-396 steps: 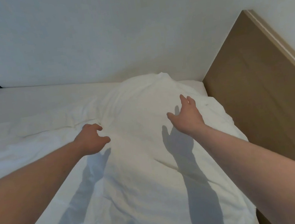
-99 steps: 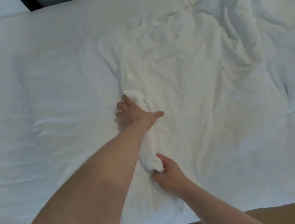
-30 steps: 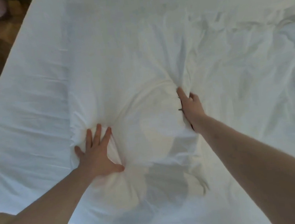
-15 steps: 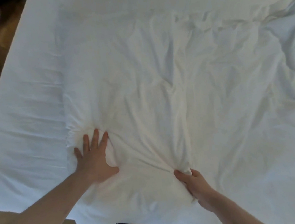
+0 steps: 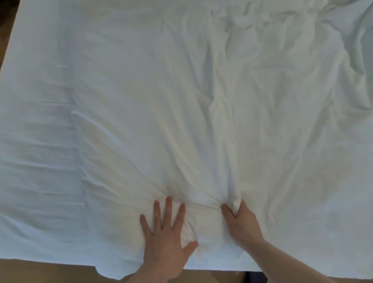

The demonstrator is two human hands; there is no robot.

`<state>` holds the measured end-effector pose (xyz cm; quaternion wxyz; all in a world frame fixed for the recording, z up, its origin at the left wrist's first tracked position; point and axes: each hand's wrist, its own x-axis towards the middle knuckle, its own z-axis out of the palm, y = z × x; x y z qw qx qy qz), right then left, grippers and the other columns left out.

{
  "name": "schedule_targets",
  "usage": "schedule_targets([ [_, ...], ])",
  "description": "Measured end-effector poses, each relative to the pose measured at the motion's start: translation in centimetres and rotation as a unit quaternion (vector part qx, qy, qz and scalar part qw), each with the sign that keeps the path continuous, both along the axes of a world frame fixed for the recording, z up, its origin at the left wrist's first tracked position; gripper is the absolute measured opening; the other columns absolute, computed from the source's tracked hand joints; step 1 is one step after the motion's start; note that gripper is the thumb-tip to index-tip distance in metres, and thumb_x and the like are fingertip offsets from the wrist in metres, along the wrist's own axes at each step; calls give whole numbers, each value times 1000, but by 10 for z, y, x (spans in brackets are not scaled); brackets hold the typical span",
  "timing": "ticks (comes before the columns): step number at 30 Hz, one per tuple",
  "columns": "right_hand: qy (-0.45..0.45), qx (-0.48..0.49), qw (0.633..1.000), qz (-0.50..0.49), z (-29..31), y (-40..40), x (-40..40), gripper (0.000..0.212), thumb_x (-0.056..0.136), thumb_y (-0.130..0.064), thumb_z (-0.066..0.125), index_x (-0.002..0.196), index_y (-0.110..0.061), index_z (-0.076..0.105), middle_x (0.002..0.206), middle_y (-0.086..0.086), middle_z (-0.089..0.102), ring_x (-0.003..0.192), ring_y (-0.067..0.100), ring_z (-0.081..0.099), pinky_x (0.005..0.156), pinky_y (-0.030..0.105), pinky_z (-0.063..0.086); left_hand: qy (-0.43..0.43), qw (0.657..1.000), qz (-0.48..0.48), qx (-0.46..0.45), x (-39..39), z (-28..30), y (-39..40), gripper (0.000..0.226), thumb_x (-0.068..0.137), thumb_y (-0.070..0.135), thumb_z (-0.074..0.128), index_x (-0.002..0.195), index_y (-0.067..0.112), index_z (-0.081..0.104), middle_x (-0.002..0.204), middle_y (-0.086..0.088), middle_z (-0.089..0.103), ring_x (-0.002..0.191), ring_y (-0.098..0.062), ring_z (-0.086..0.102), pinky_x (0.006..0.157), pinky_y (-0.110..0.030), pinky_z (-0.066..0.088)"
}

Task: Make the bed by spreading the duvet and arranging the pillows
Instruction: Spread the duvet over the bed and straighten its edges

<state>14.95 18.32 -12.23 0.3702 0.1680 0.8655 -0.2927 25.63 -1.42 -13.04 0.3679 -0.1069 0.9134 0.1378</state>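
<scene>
Pinning the duvet (image 5: 200, 106) flat near the bed's (image 5: 30, 160) near edge with spread left hand (image 5: 167, 240), the right hand (image 5: 241, 222) pinches a fold; tugging could drag fresh creases across it.

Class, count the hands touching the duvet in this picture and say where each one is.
2. Left hand presses flat near the duvet's near edge; right hand pinches a fold beside it.

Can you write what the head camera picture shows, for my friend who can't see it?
Two bare hands work a rumpled white duvet on a bed: the left hand presses flat with fingers spread, and the right hand pinches a bunched fold beside it. Wrinkles fan out from the hands, and the bed's near edge shows brown floor below.
</scene>
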Motion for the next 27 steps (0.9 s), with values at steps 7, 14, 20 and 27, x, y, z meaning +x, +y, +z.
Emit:
schedule_targets([
  [7,15,23,1000,15,5,24,2,19,105,-36,46,97,-20,52,86,-3,63,78,23,61,68,38,47,-1,999,-40,-7,5,6,0,91,84,79,33,161,36,7,169,-2,-14,155,-36,-7,115,-72,7],
  [14,-20,-22,999,15,28,48,-2,25,102,-42,51,117,-23,58,108,-5,69,90,15,65,77,32,51,-71,997,-20,-10,-12,32,13,87,93,74,27,156,37,-20,162,2,-34,152,-32,-24,119,-62,-6],
  [20,-13,-81,996,-33,96,99,11,44,100,-41,57,142,-32,46,133,-11,58,105,9,63,93,30,51,-13,1000,-4,4,-22,101,53,78,98,65,32,159,38,-10,163,8,-31,154,-24,-18,125,-47,-4],
  [27,48,-131,988,-59,218,184,-6,44,99,-38,58,140,-43,45,139,-21,51,117,6,57,90,21,45,82,996,32,14,-51,214,122,73,97,67,36,159,43,6,163,14,-28,154,-19,-18,125,-41,-3],
])
